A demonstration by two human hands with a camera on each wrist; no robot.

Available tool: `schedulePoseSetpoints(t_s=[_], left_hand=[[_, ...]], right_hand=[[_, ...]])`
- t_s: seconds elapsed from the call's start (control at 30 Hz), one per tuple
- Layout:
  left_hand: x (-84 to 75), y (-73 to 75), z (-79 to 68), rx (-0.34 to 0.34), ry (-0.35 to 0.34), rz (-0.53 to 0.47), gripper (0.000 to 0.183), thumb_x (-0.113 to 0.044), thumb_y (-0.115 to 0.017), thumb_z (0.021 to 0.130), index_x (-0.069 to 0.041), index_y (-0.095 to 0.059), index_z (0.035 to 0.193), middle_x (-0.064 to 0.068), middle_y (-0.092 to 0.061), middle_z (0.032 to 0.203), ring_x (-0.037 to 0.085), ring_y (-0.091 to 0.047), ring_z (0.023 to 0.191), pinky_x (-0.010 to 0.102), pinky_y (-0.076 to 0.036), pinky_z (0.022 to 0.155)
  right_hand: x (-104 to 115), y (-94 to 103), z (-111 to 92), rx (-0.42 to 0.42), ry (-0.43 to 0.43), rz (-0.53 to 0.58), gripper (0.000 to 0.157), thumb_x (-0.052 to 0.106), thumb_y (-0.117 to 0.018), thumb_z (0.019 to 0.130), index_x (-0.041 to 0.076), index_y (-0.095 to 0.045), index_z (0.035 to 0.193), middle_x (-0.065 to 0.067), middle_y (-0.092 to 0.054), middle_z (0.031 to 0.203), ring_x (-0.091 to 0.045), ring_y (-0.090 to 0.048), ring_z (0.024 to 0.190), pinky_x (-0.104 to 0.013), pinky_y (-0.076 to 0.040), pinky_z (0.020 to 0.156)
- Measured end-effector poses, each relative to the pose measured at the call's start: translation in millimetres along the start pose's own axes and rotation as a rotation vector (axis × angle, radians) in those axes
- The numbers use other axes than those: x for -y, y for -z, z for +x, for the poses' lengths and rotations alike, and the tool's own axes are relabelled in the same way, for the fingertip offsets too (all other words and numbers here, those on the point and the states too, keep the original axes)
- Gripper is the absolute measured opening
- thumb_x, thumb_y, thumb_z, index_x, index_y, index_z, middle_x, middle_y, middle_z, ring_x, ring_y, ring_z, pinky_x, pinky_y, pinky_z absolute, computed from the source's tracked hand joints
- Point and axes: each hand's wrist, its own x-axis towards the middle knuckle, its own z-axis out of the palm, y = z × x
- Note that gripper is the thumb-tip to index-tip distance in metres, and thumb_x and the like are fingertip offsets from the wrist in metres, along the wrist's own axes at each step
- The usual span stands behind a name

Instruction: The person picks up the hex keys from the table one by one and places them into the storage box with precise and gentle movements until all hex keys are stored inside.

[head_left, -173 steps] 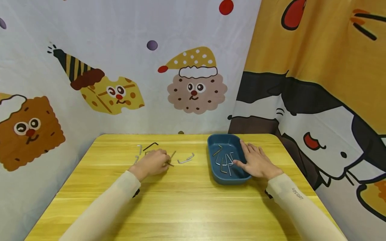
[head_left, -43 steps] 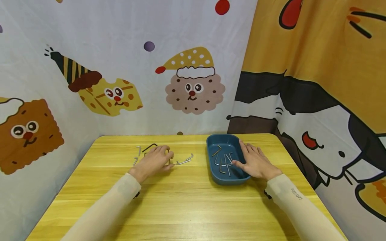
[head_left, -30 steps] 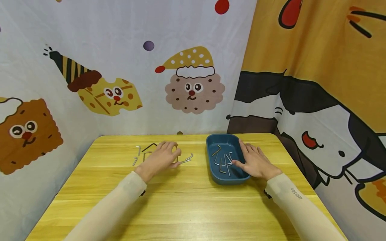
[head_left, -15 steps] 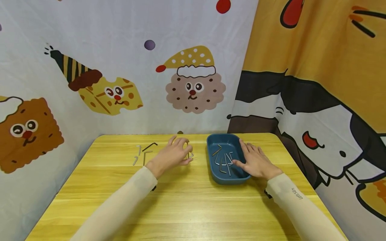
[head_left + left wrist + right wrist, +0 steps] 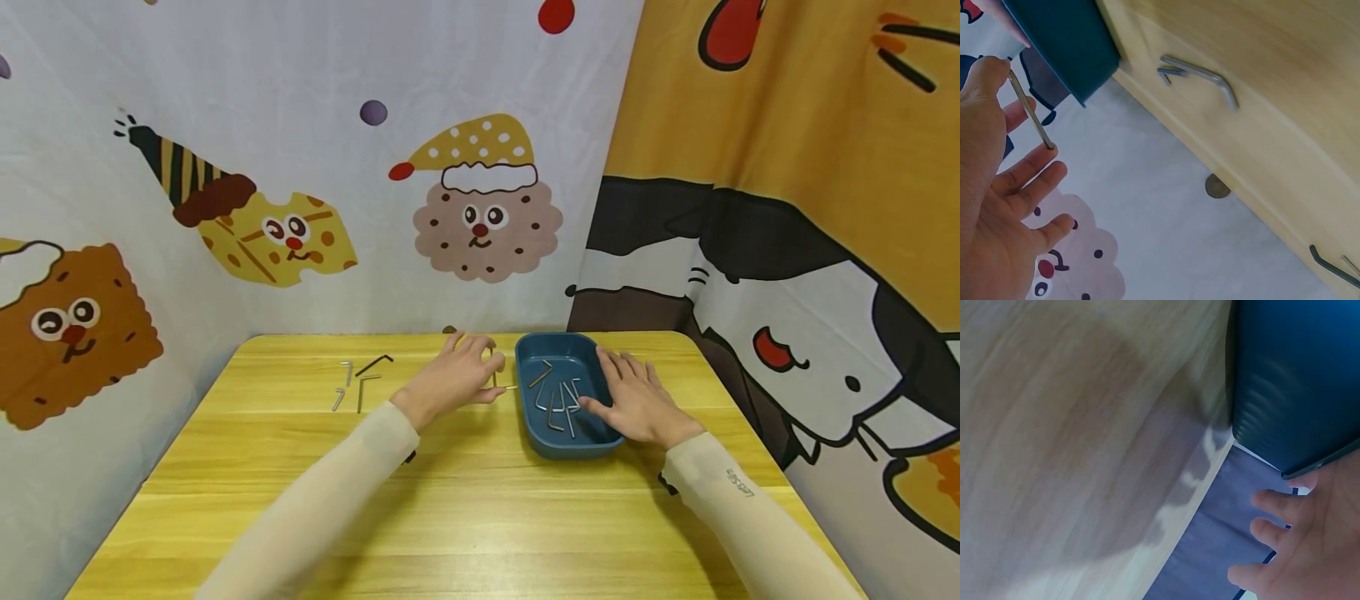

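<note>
A brass-coloured hex key (image 5: 1032, 111) is pinched between the thumb and a fingertip of my left hand (image 5: 997, 181); the other fingers spread loosely. In the head view this hand (image 5: 452, 377) hovers just left of the blue tray (image 5: 573, 451), the key's short end pointing at the tray's side. Several silver and brass-coloured hex keys (image 5: 556, 408) lie inside the tray. With fingers extended, my right hand (image 5: 645, 404) rests on the tray's right rim, its thumb reaching over the inside. Two silver hex keys (image 5: 1207, 74) on the table show in the left wrist view; the left hand hides them in the head view.
On the table's left lie a black hex key (image 5: 373, 364), a brass-coloured one (image 5: 361, 393) and two small silver ones (image 5: 348, 372). Behind the wooden table (image 5: 480, 517) hangs a cartoon-printed curtain (image 5: 450, 308).
My left hand has picked up the brass-coloured hex key and carried it rightwards to beside the tray. My right hand has stayed on the rim; the tray's contents look the same.
</note>
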Motion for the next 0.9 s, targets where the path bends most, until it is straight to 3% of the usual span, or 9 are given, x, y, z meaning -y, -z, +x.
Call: schedulePoseSetpoints(t_s=[0.17, 0.67, 0.9], left_hand=[[-6.5, 1.1, 12.0, 0.0, -0.007, -0.015, 0.031, -0.048, -0.069, 0.118, -0.02, -0.069, 0.132, 0.011, -0.071, 0.148, 0.034, -0.068, 0.145, 0.068, -0.048, 0.134], [-24.7, -1.0, 45.2, 0.066, -0.025, -0.038, 0.036, -0.055, -0.067, 0.117, -0.022, -0.07, 0.13, 0.01, -0.071, 0.149, 0.03, -0.067, 0.146, 0.063, -0.051, 0.131], [-33.3, -0.8, 59.9, 0.108, -0.015, -0.023, 0.036, -0.057, -0.066, 0.117, -0.025, -0.071, 0.13, 0.005, -0.071, 0.14, 0.027, -0.072, 0.133, 0.058, -0.055, 0.126]], right_hand=[[1, 0.5, -1, -0.011, 0.001, 0.009, 0.105, 0.068, -0.06, 0.114, 0.006, -0.016, 0.187, -0.03, -0.025, 0.191, -0.062, -0.018, 0.177, -0.088, -0.008, 0.14], [-1, -1.2, 0, -0.025, 0.008, -0.008, 0.106, 0.07, -0.059, 0.115, 0.005, -0.017, 0.187, -0.032, -0.027, 0.19, -0.063, -0.02, 0.175, -0.089, -0.01, 0.138], [-1, -0.8, 0, -0.025, 0.012, -0.013, 0.107, 0.073, -0.057, 0.114, 0.005, -0.016, 0.187, -0.032, -0.028, 0.189, -0.064, -0.021, 0.175, -0.089, -0.011, 0.138]])
